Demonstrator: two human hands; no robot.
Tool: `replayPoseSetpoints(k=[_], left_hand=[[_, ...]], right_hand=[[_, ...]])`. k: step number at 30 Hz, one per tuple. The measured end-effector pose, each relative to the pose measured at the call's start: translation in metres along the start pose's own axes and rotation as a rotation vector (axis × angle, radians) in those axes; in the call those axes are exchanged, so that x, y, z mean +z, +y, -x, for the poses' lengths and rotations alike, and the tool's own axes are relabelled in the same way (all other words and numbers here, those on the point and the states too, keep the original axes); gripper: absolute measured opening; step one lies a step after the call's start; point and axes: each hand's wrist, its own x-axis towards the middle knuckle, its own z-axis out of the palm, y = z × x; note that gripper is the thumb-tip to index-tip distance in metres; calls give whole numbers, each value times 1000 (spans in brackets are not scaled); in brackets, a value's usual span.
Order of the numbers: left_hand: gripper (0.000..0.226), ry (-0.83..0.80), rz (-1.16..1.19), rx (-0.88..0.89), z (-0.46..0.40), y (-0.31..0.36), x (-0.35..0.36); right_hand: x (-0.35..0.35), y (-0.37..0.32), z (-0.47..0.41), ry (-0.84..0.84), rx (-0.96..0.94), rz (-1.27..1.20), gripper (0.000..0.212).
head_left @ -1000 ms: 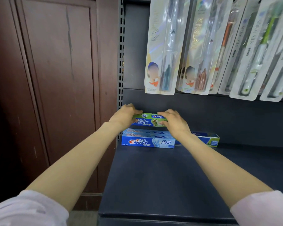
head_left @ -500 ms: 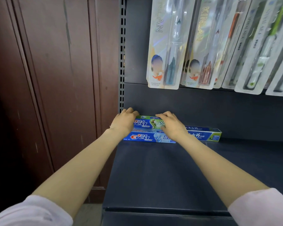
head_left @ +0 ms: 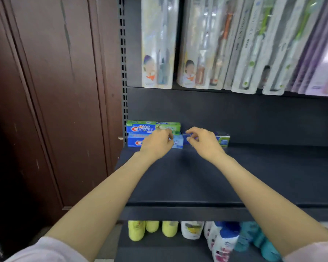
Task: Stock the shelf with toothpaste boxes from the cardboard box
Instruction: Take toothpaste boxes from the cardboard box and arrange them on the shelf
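Toothpaste boxes sat at the far left of the dark shelf (head_left: 178,178): a green-and-blue Crest box (head_left: 140,126) stacked on a blue Crest box (head_left: 135,141), with a third blue box (head_left: 222,139) lying to their right against the back panel. Both hands hovered just near of them, the left hand (head_left: 155,146) and right hand (head_left: 203,144) loosely curled and grasping nothing. Judged from this, squaring the stack flush with the back panel would finish the placement well. Toothbrush packs (head_left: 157,44) hung above.
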Motion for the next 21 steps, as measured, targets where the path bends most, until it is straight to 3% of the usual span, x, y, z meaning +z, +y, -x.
replayPoseSetpoints(k=[9,16,21], left_hand=[[16,-21,172,34,53,155,57],[11,-103,196,13,125,269,127],[11,-260,184,20,169,321,192]], right_hand=[[-104,99,110,16,83,18,19],[-173,189,212,-106,150,72,18],[-183,265,280,-257,257,131,18]])
